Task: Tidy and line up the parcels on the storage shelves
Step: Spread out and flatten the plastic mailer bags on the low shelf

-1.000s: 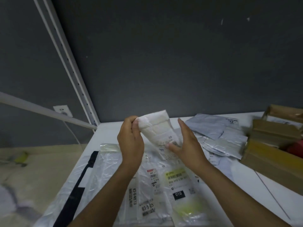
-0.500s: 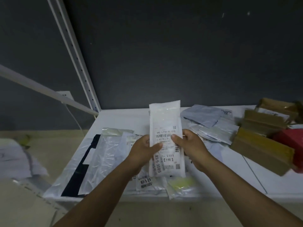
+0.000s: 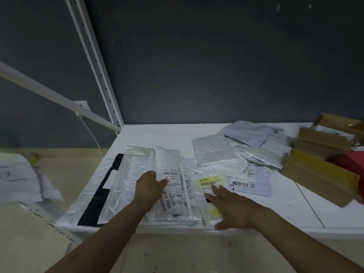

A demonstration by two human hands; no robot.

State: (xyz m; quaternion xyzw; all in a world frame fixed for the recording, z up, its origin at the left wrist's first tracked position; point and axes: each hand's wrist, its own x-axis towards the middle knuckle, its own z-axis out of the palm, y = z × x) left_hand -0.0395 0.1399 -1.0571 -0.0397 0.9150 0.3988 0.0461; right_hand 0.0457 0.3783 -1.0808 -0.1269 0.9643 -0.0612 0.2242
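The white shelf [image 3: 157, 134] carries a row of cardboard boxes [image 3: 319, 174] at the right and 1 large clear mailer [image 3: 126, 184] at the left; just beside that mailer lies a narrow white parcel [image 3: 169, 162], label up, its long axis running from the front edge toward the back wall; the left hand [image 3: 149, 186] grips its left edge, thumb curled over the label; the right hand [image 3: 232, 201] is flat, fingers straight and spread over a yellow-labelled pouch [image 3: 210, 181]; blur hides any contact.
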